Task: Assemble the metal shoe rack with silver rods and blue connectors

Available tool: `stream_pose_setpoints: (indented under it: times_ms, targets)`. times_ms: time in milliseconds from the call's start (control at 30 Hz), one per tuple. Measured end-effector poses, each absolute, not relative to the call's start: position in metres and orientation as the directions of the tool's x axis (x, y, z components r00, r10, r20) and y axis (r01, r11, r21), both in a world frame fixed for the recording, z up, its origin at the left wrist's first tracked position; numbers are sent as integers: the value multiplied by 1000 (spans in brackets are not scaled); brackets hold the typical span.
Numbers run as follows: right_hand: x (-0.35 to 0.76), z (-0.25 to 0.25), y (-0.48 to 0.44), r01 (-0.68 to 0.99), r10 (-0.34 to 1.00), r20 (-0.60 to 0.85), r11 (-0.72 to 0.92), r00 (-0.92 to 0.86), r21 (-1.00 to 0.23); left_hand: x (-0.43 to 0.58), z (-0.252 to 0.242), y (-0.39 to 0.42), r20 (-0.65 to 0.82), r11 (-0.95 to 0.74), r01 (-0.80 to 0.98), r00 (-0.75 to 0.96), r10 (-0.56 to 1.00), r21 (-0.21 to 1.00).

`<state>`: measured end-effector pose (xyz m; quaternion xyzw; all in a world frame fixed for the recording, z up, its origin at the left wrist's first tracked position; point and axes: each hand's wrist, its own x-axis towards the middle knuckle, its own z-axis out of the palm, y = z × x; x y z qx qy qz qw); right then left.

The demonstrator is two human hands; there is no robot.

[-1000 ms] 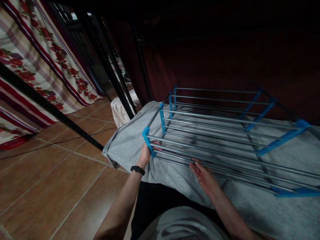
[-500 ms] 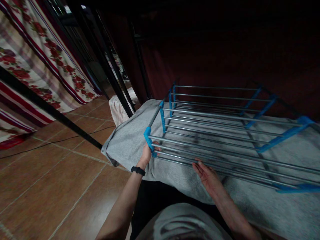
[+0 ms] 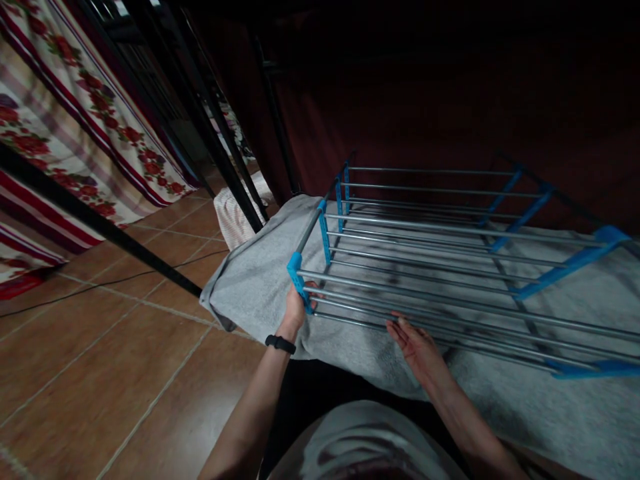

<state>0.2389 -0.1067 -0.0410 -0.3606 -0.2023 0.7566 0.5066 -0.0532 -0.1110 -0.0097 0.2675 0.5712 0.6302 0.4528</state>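
A rack of metal tubes [image 3: 430,291] with blue plastic end pieces lies on a grey cloth [image 3: 250,280]. At its near left corner, my left hand [image 3: 299,308] is wrapped round a blue end piece [image 3: 296,270], its fingertips showing behind. A black band sits on that wrist. To the right, my right hand [image 3: 413,340] is at the lower front tubes, palm turned up, thumb and fingers closed round a thin tube. More blue pieces [image 3: 565,267] hold the tubes at the right side.
Black metal poles [image 3: 150,250] slant across the left, over a brown tiled floor [image 3: 100,360] with a dark cable. Floral curtains [image 3: 90,113] hang at the upper left. Dark red fabric [image 3: 425,113] stands behind the rack. A light cloth [image 3: 233,217] lies by the poles.
The view has shifted slightly. Both hands stay at the same places on the rack, with the left wrist a little further right. The rack looks almost unmoved.
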Motion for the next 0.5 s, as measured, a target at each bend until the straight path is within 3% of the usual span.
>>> stream_pose_setpoints:
  times_ms: [233,500]
  targets:
    - [239,-45,-107,-621,917,-335,-394,-217,-677,-47,-8,-111,-128,6,-236,-505,853,972]
    - [239,-46,-105,-616,911,-339,-409,-234,-674,-56,-2,-108,-123,19,-274,-366,922,962]
